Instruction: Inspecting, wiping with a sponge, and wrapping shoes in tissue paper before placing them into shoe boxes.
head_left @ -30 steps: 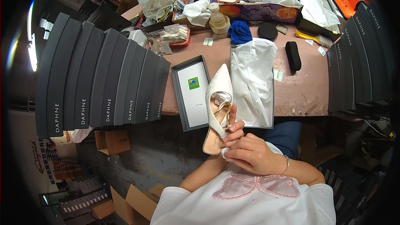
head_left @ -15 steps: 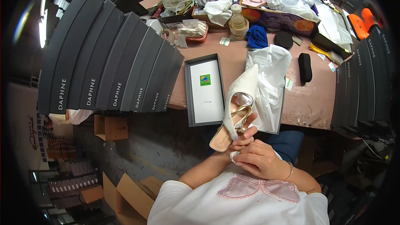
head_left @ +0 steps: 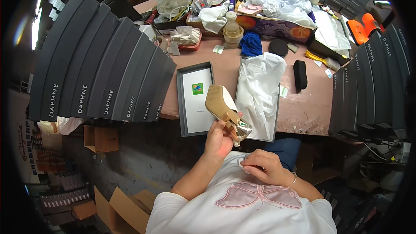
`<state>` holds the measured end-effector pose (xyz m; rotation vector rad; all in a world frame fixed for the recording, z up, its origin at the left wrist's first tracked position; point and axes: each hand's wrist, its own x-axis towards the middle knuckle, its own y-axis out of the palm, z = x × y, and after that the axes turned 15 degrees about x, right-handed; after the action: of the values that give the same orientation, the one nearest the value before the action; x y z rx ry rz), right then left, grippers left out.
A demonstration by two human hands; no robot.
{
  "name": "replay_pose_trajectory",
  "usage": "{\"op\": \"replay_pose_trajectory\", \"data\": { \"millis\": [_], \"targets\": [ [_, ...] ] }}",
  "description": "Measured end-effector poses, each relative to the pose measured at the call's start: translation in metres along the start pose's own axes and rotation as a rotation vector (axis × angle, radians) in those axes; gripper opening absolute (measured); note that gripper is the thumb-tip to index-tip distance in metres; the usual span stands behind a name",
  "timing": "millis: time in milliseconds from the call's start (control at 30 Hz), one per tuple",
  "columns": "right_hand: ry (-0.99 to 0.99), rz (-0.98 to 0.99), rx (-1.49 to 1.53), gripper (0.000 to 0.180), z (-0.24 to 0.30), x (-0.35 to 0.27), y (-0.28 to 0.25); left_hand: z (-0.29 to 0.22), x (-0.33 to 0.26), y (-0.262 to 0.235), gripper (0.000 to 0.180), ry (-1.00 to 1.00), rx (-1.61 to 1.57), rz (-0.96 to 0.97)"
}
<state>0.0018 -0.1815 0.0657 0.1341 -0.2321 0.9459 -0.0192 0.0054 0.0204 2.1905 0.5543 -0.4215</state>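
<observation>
Head view: left hand (head_left: pixel 219 141) grips shoe (head_left: pixel 223 108) heel.

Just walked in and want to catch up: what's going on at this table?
A person's left hand holds a heeled shoe sole-up over the table edge. The right hand pinches a small white scrap near the chest. Behind the shoe sit an open box lined with white tissue and its lid. Stacked dark boxes flank the table.

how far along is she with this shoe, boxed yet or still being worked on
Not boxed yet. Ready: the open shoe box lined with white tissue paper, its lid beside it. In hand: the left hand holds the heeled shoe sole up; the right hand pinches something small and white. Left: the shoe is outside the box.
</observation>
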Motion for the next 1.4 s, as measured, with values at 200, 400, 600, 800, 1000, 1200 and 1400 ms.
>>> {"op": "replay_pose_trajectory", "data": {
  "millis": [200,400,600,800,1000,1200,1400],
  "targets": [
    [-0.141,-0.083,-0.224,0.018,-0.003,0.007,-0.003,-0.003,-0.011,0.01,0.042,0.108,0.103,-0.051],
    [-0.302,-0.108,-0.488,0.023,-0.017,0.035,-0.011,0.003,-0.019,0.023,0.045,0.231,0.26,-0.036],
    [-0.008,-0.17,-0.653,0.024,-0.026,0.017,-0.075,-0.026,-0.007,-0.003,0.045,0.106,0.182,0.037],
    [-0.083,-0.408,-0.895,0.009,0.006,0.057,-0.144,-0.039,-0.001,-0.014,0.047,0.147,0.168,0.147],
    [-0.196,-0.478,-1.225,0.017,-0.044,0.087,-0.226,-0.044,0.012,-0.008,0.053,0.346,0.432,0.053],
    [0.292,-0.248,-0.607,0.037,-0.057,0.097,-0.09,-0.076,0.045,-0.047,0.069,0.605,1.594,-0.284],
    [0.32,-0.168,-1.001,0.038,-0.145,0.094,-0.044,-0.034,0.031,-0.022,0.061,0.757,1.642,0.024]
  ]
}}
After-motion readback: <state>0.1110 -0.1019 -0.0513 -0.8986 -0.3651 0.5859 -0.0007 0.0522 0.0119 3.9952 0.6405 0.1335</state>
